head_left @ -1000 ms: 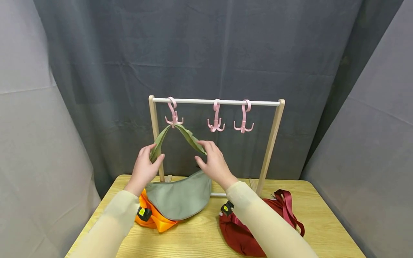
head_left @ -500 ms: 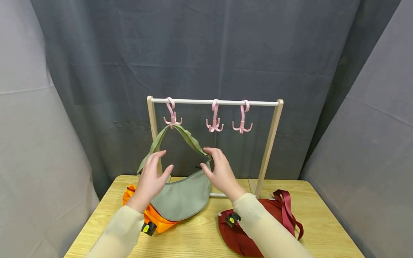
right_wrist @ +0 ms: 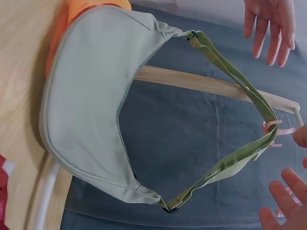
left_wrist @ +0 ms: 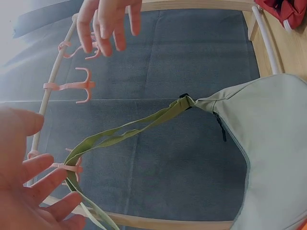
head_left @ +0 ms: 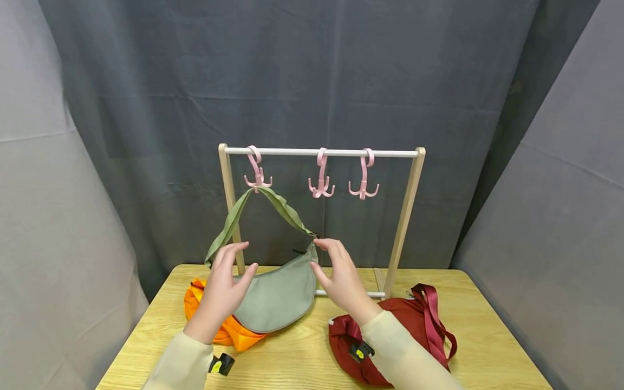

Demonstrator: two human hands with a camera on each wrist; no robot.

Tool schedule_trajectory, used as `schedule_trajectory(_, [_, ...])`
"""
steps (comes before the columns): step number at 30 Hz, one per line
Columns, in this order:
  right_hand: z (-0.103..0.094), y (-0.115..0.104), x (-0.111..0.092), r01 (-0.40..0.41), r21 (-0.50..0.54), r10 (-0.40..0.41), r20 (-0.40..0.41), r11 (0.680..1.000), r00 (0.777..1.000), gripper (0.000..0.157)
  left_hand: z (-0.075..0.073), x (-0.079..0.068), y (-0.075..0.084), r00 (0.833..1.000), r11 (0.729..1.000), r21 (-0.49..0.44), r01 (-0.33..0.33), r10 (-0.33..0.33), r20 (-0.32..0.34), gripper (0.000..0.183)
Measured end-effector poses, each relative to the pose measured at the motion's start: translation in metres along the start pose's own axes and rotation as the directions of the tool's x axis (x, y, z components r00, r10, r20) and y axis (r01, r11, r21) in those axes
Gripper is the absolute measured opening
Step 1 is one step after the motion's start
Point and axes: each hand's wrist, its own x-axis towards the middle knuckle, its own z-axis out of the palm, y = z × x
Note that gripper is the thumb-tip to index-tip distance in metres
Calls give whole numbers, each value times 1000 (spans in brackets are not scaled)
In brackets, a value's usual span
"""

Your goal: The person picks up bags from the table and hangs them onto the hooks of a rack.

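Note:
A grey-green shoulder bag (head_left: 281, 303) hangs by its olive strap (head_left: 285, 210) from the leftmost pink hook (head_left: 257, 172). My left hand (head_left: 221, 290) is held in front of the bag's left side, fingers extended and thumb spread. On the bag's other side my right hand (head_left: 345, 280) has loosely bent fingers and its thumb apart. Both wrist views show the hands clear of the strap and holding nothing. In the right wrist view the whole strap loop (right_wrist: 240, 155) runs up to the hook. From the head, my left hand covers the bag's left end.
Two more pink hooks, one in the middle (head_left: 321, 176) and one at right (head_left: 363, 176), hang on the rack's white bar (head_left: 287, 151). An orange bag (head_left: 239, 334) lies behind and below the grey-green one. A dark red bag (head_left: 404, 319) rests at right on the wooden table (head_left: 283, 368).
Both hands have moved down and drawn back from the strap, which they flanked near its upper part. The strap's left side has swung outward. The bag stays on the hook.

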Motion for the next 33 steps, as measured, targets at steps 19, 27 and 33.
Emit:
schedule_trajectory(19, [7,10,-52,-110,25,109,28,994,994,44,11,-35,-31,993,992,43,115,-116,21,41])
schedule_trajectory(27, [20,10,-65,-134,51,131,57,990,990,46,26,-51,-59,980,979,91,184,-189,54,37])
schedule_trajectory(33, [30,8,-74,-156,81,151,65,984,986,47,39,-60,-74,975,973,135,186,-200,98,33])
